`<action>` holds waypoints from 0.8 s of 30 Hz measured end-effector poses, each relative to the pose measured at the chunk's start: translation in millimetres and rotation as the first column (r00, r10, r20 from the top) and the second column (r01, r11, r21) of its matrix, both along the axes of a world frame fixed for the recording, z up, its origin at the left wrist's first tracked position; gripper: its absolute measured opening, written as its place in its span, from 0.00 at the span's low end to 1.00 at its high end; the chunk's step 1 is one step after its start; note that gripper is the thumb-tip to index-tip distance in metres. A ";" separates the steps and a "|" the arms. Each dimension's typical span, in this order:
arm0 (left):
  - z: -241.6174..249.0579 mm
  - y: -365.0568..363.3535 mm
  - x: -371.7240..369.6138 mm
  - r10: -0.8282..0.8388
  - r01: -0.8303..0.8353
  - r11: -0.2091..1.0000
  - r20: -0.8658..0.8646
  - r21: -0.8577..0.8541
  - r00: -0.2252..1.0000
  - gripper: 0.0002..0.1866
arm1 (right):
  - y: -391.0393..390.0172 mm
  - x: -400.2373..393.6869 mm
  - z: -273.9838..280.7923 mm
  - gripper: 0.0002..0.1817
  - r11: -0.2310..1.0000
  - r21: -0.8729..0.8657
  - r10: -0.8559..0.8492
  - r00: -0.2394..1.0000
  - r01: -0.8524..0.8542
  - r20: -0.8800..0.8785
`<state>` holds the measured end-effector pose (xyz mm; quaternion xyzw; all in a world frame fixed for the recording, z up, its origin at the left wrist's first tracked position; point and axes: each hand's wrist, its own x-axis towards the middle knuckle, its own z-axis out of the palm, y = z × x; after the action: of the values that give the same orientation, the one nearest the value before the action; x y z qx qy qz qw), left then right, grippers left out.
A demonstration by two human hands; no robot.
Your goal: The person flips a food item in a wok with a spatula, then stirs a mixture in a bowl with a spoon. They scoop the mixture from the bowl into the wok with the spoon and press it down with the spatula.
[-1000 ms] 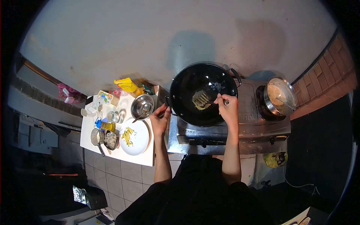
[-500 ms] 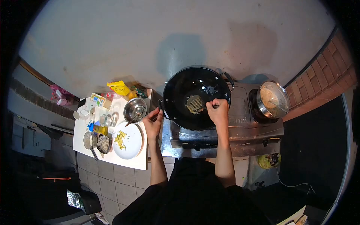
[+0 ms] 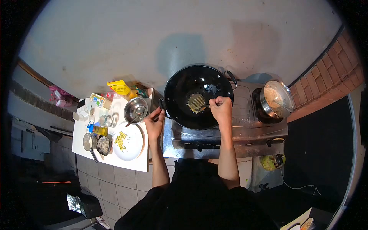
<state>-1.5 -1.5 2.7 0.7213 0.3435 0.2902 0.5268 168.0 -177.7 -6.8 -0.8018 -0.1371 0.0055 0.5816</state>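
Note:
A large black wok (image 3: 184, 82) stands on the steel gas stove (image 3: 184, 138). In its middle, pale green-yellow food strips (image 3: 196, 102) lie in bubbling oil. My right hand (image 3: 221, 109) is closed over the wok's right side, on a utensil (image 3: 204, 107) whose tip reaches the strips; its handle is mostly hidden in my fingers. On the left, my left hand (image 3: 154, 123) has its fingers closed at the wok's left handle (image 3: 162, 104). Beside that hand are a steel bowl (image 3: 135, 105) with a spoon in it and a white plate (image 3: 132, 147) with more strips.
A steel pot (image 3: 268, 109) of light-coloured food stands on the right burner. The white table (image 3: 142, 165) at left holds a yellow bag (image 3: 119, 87), an oil bottle (image 3: 100, 130), a small saucepan (image 3: 89, 142) and a dark dish (image 3: 103, 145). A wall rises behind the stove.
The whole view has shifted slightly, so everything appears a little further left and up. My right hand stays over the wok with the utensil at the strips; my left hand stays at the handle.

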 end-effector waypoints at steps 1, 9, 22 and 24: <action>-1.9 0.9 0.3 0.003 -0.003 1.000 0.000 0.003 1.000 0.17 | 0.2 2.4 -2.6 0.11 1.000 0.002 0.000 1.000 0.000 0.021; -2.1 0.2 1.1 -0.003 0.003 1.000 0.022 0.001 1.000 0.19 | -11.8 -8.6 5.8 0.14 0.979 0.095 0.192 0.975 -0.182 -0.115; -7.3 2.8 0.3 -0.050 0.050 0.993 -0.004 0.105 0.999 0.18 | -17.4 -2.5 19.8 0.10 0.932 0.317 0.184 0.983 -0.173 -0.005; -10.6 4.7 0.9 -0.058 0.056 0.993 0.009 0.099 0.998 0.17 | -18.5 -1.3 17.5 0.09 0.932 0.313 0.200 0.980 -0.184 -0.019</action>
<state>-0.6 3.2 -7.9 0.7544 0.3048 0.2960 0.5004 166.7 -196.1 10.6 -0.6830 -0.1994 0.0610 0.7000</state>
